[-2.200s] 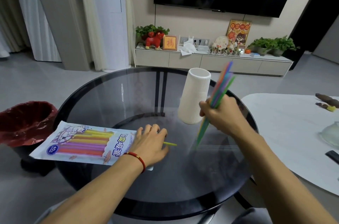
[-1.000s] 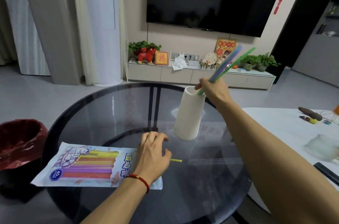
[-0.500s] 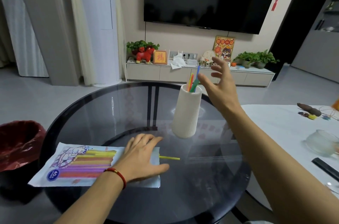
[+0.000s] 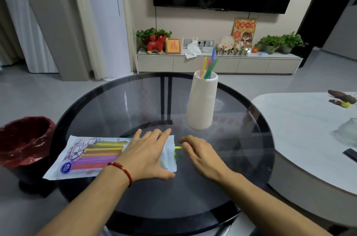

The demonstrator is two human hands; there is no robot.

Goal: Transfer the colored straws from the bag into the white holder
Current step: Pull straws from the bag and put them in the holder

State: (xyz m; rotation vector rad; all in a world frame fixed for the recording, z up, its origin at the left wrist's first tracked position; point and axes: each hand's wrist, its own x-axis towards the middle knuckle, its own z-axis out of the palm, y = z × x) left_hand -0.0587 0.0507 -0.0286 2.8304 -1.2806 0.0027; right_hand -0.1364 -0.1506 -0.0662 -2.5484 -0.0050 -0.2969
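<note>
While the left hand (image 4: 146, 155) lies palm-down with fingers spread flat on the bag (image 4: 92, 156), the right hand (image 4: 201, 155) reaches in low; its curled fingers touch a yellow straw (image 4: 178, 147) at the bag's mouth.

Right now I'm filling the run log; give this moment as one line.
left hand: flat on bag | right hand: at yellow straw | holder: straws inside
</note>
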